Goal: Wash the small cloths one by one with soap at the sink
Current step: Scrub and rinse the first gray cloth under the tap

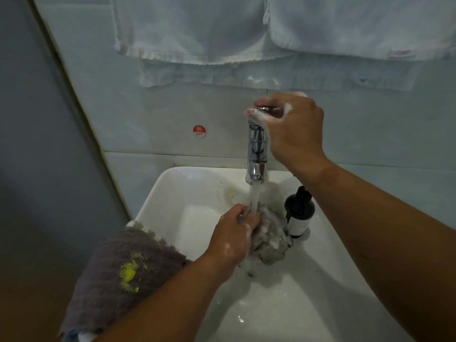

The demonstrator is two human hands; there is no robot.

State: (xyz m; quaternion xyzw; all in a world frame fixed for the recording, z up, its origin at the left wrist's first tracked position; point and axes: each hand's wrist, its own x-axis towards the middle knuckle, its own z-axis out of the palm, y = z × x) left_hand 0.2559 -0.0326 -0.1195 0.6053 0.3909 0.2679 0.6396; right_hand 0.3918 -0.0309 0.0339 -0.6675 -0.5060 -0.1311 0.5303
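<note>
The left grip [234,239] clutches the cloth [271,240]; the right grip [291,124] grasps the tap handle [264,109], mostly hidden.

Cloth [118,262] drapes the sink's [172,193] left rim; bottle [299,213] stands right of the tap [256,154].

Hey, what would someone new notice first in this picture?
The yellow stain on the grey cloth draped over the sink's left rim stands out most. Water runs from the chrome tap onto a soapy cloth gripped by the left hand, while the foamy right hand holds the tap's top. A red HOT sticker marks the wall left of the tap.
</note>
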